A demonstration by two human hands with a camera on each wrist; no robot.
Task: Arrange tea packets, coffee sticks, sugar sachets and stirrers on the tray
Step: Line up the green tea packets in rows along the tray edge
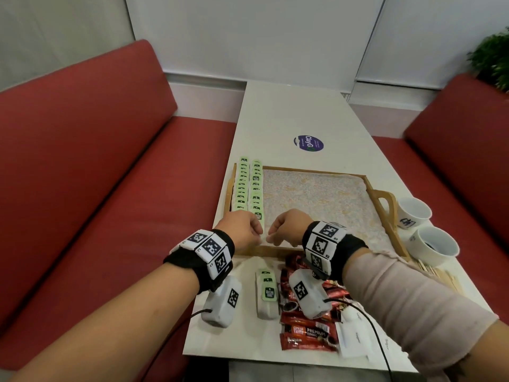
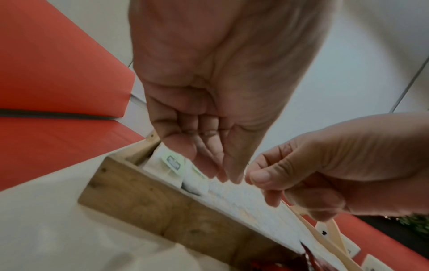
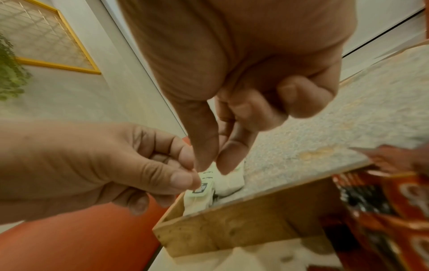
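the tea packets [image 1: 249, 186] look light, thin and floppy, so they are best pinched by an edge or the green tag. 2 rows lie along the tray's [image 1: 311, 169] left side. both hands hover at the rows' near end: left hand [image 1: 242, 230] and right hand [image 1: 286, 226] curl fingertips together; whether they pinch a packet i cannot tell.

Both forearms reach forward, each wrist wrapped in a black band with square markers. The left hand [image 1: 242, 227] and right hand [image 1: 286, 226] hang palm down, close together, fingers [image 3: 228, 155] curled, thumbs and forefingers nearly meeting.
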